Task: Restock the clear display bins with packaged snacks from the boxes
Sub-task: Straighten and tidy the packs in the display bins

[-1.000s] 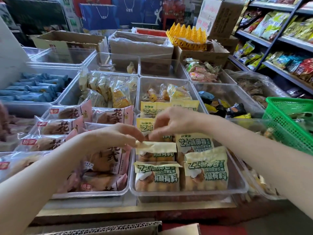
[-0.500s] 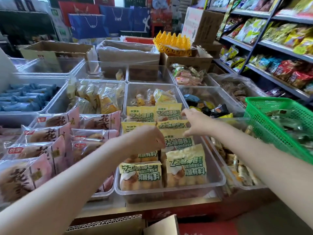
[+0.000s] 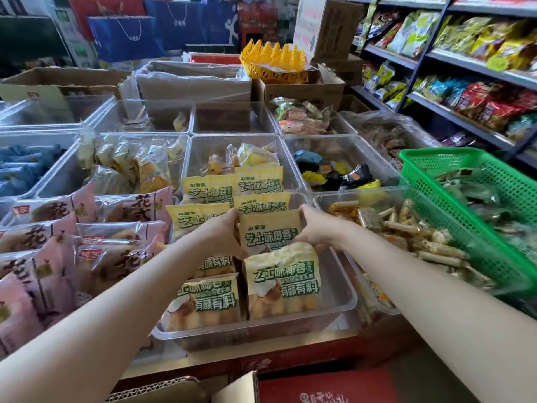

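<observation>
A clear display bin [image 3: 345, 298] in front of me holds two rows of yellow snack packs with green lettering. One yellow pack [image 3: 268, 232] stands upright in the right row, and both hands grip its sides. My left hand [image 3: 222, 232] holds its left edge. My right hand [image 3: 315, 225] holds its right edge. In front of it stands another yellow pack [image 3: 283, 282], and more of them overlap behind. Part of the held pack is hidden by the front pack.
Pink bread packs [image 3: 87, 248] fill the bin to the left. A green basket [image 3: 476, 216] of snacks stands at the right beside a bin of small wrapped sticks [image 3: 406, 228]. Cardboard boxes [image 3: 194, 82] sit behind the bins. Shelves of bagged snacks [image 3: 479, 68] line the right side.
Both hands came together on the sides of one yellow pack in the right row; earlier the left hand was over the left row and the right hand reached farther back.
</observation>
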Demonstrator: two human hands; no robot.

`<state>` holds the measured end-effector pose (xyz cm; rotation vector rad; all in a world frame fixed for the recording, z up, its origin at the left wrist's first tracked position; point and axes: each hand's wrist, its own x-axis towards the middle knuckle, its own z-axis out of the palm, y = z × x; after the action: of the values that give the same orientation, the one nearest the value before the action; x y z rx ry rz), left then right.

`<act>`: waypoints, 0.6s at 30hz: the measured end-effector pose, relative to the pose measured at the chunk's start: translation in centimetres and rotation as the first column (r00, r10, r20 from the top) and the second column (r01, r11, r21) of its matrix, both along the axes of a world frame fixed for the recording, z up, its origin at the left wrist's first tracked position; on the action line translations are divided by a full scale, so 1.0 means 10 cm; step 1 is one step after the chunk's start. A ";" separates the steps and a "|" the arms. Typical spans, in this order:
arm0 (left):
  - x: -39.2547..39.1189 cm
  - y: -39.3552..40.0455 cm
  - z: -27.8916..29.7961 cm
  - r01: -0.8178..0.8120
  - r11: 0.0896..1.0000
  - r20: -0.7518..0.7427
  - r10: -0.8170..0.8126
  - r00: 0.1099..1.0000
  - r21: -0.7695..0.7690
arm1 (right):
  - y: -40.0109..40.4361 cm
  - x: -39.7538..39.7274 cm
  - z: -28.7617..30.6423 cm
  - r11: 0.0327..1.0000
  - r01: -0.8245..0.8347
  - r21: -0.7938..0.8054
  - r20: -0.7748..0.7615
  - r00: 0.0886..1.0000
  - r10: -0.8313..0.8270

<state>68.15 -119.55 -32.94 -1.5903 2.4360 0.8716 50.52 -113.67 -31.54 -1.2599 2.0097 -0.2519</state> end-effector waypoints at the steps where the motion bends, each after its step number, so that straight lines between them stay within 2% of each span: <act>1: -0.01 0.00 0.01 -0.010 1.000 -0.009 0.010 1.000 -0.002 | 0.00 0.00 0.00 0.998 -0.063 0.003 -0.047 0.997 0.063; 4: -0.03 0.03 0.03 -0.030 0.999 0.006 0.030 1.000 -0.016 | 0.03 -0.01 -0.08 0.982 -0.181 0.055 -0.058 0.981 0.184; 7: -0.04 0.07 -0.04 -0.004 0.998 0.000 0.004 1.000 -0.067 | 0.08 -0.02 -0.18 0.974 -0.227 0.029 -0.173 0.958 0.228; 8: -0.04 0.09 -0.07 0.019 0.994 0.006 -0.018 1.000 -0.105 | 0.09 -0.04 -0.20 0.972 -0.232 0.028 -0.159 0.959 0.234; 10: -0.03 0.11 -0.10 0.052 0.986 0.005 -0.052 0.999 -0.159 | 0.10 -0.09 -0.19 0.984 -0.175 0.023 0.027 0.984 0.174; 12: 0.00 0.07 -0.09 0.039 0.992 -0.052 -0.046 0.998 -0.120 | 0.11 -0.13 -0.12 0.996 -0.080 0.037 0.256 0.964 0.068; 13: 0.01 0.04 -0.08 0.015 0.997 -0.085 -0.021 0.996 -0.075 | 0.10 -0.15 -0.11 0.998 -0.053 0.047 0.306 0.951 0.036; 16: 0.01 -0.01 -0.06 -0.018 1.000 -0.130 0.017 0.991 -0.009 | 0.04 -0.11 -0.12 0.996 -0.080 0.041 0.261 0.963 0.067; 18: 0.01 0.02 -0.06 0.007 0.999 -0.138 -0.014 0.990 -0.047 | 0.01 -0.07 -0.17 0.996 -0.092 0.004 0.175 0.981 0.090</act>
<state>68.23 -119.38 -33.58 -1.5804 2.5741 0.9614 49.85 -113.60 -33.22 -1.2733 1.7985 -0.2958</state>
